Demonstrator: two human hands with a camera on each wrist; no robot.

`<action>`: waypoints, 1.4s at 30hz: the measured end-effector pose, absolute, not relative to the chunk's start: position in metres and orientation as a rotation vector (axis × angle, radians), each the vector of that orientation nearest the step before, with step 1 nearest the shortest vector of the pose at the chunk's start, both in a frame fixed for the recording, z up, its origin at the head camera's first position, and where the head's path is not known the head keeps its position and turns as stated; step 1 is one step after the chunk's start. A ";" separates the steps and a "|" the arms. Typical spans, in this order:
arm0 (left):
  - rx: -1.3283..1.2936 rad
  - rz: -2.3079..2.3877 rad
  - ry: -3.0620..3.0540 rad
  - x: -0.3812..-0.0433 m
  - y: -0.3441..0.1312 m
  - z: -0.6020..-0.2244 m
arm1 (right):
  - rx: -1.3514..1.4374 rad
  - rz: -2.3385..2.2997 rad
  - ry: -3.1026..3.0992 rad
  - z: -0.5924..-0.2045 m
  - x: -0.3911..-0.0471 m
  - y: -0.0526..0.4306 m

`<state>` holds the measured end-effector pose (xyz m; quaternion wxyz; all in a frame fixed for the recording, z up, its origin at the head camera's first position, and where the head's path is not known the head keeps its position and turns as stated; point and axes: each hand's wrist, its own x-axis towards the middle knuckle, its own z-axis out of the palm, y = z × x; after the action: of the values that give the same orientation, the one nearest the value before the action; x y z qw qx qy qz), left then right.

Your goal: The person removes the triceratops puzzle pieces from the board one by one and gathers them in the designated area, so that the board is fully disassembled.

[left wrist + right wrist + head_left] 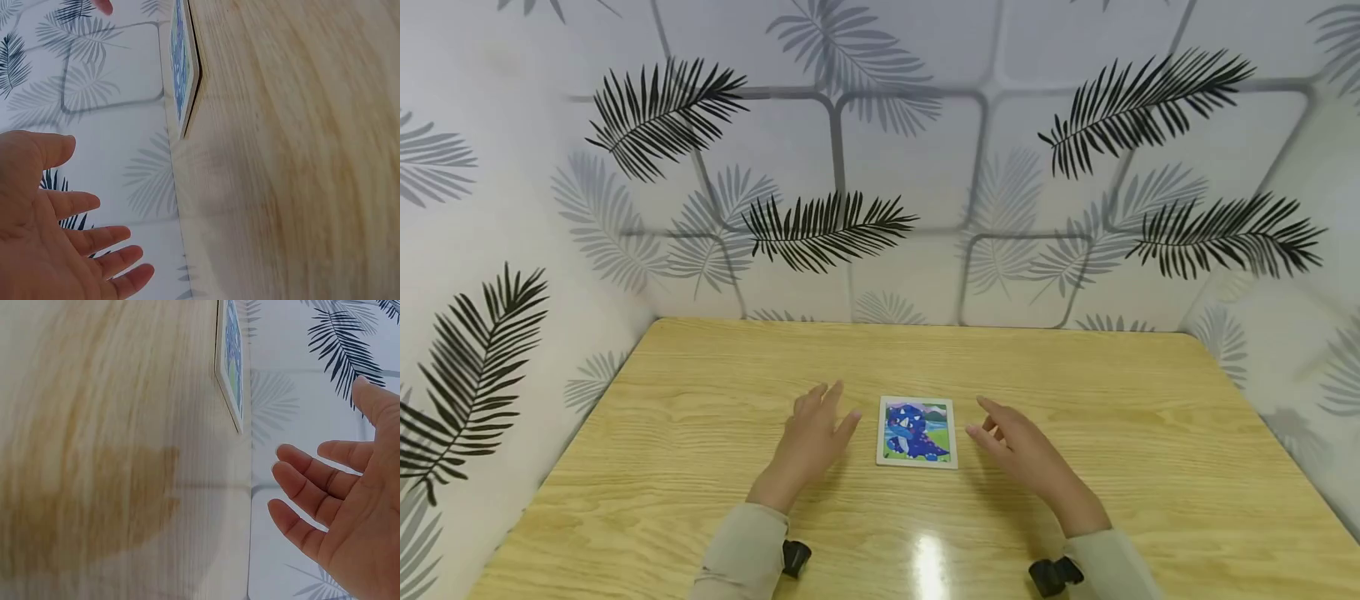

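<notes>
A square picture puzzle or tile with a white frame lies flat on the wooden table, showing a blue cartoon dinosaur; whether it has separate pieces I cannot tell. To its left my left hand hovers above the tabletop, fingers spread and holding nothing. On the other side my right hand is held apart from the frame, its fingers loosely bent around nothing. In the left wrist view the left palm faces sideways with the fingers extended. The right wrist view shows the right fingers relaxed, with the frame's edge beyond them.
The light wooden table reaches back to a wall covered in leaf-patterned paper. Black devices are strapped at the left wrist and the right wrist. A bright reflection lies on the near tabletop.
</notes>
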<state>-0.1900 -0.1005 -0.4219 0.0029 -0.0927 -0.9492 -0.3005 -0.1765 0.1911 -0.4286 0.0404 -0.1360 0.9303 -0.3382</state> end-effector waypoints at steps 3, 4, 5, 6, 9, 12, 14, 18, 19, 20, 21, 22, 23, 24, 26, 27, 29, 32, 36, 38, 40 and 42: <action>-0.300 -1.071 -2.979 -0.194 -0.097 -0.423 | -0.438 -1.055 2.811 -0.430 -0.183 0.186; -0.306 -1.113 -2.980 -0.196 -0.096 -0.423 | -0.446 -1.062 2.799 -0.431 -0.185 0.185; -0.309 -1.164 -2.982 -0.197 -0.095 -0.424 | -0.456 -1.062 2.790 -0.432 -0.186 0.183; -0.313 -1.205 -2.986 -0.199 -0.094 -0.424 | -0.465 -1.062 2.786 -0.433 -0.188 0.182; -0.342 -1.348 -2.991 -0.205 -0.092 -0.428 | -0.498 -1.068 2.755 -0.437 -0.192 0.178; -0.357 -1.452 -3.011 -0.210 -0.090 -0.432 | -0.517 -1.064 2.727 -0.441 -0.196 0.173; -0.345 -1.499 -3.031 -0.214 -0.090 -0.434 | -0.538 -1.057 2.703 -0.442 -0.199 0.171; -0.338 -1.531 -3.058 -0.220 -0.085 -0.437 | -0.541 -0.995 2.693 -0.442 -0.202 0.166; -0.338 -1.548 -3.058 -0.222 -0.084 -0.438 | -0.530 -0.966 2.706 -0.442 -0.203 0.165; -0.341 -1.564 -3.059 -0.223 -0.083 -0.438 | -0.516 -0.929 2.725 -0.442 -0.204 0.165; -0.341 -1.569 -3.062 -0.224 -0.081 -0.439 | -0.501 -0.890 2.743 -0.442 -0.204 0.164; -0.331 -1.581 -3.066 -0.226 -0.080 -0.439 | -0.484 -0.853 2.760 -0.443 -0.205 0.164; -0.323 -1.587 -3.068 -0.227 -0.078 -0.440 | -0.472 -0.813 2.775 -0.444 -0.206 0.163; -0.299 -1.598 -3.073 -0.228 -0.077 -0.440 | -0.463 -0.774 2.790 -0.445 -0.208 0.163; -0.246 -1.587 -3.089 -0.230 -0.073 -0.442 | -0.470 -0.696 2.815 -0.447 -0.211 0.162; -0.216 -1.570 -3.100 -0.231 -0.072 -0.444 | -0.478 -0.668 2.817 -0.449 -0.212 0.162; -0.156 -1.549 -3.110 -0.233 -0.068 -0.446 | -0.501 -0.602 2.831 -0.451 -0.215 0.161; -0.076 -1.520 -3.107 -0.237 -0.063 -0.450 | -0.522 -0.525 2.851 -0.452 -0.218 0.161; -0.020 -1.503 -3.065 -0.243 -0.057 -0.454 | -0.506 -0.498 2.845 -0.451 -0.220 0.162; -0.019 -1.488 -3.046 -0.245 -0.055 -0.455 | -0.495 -0.494 2.831 -0.450 -0.221 0.162; -0.006 -1.484 -3.033 -0.246 -0.054 -0.456 | -0.495 -0.487 2.819 -0.449 -0.222 0.162; 0.010 -1.478 -3.024 -0.247 -0.053 -0.455 | -0.502 -0.470 2.813 -0.448 -0.223 0.163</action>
<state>-0.2468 -0.0526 -0.4555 -0.1118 0.0030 -0.8928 -0.4364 -0.2229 0.1627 -0.4480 0.1226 -0.1719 0.9641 -0.1611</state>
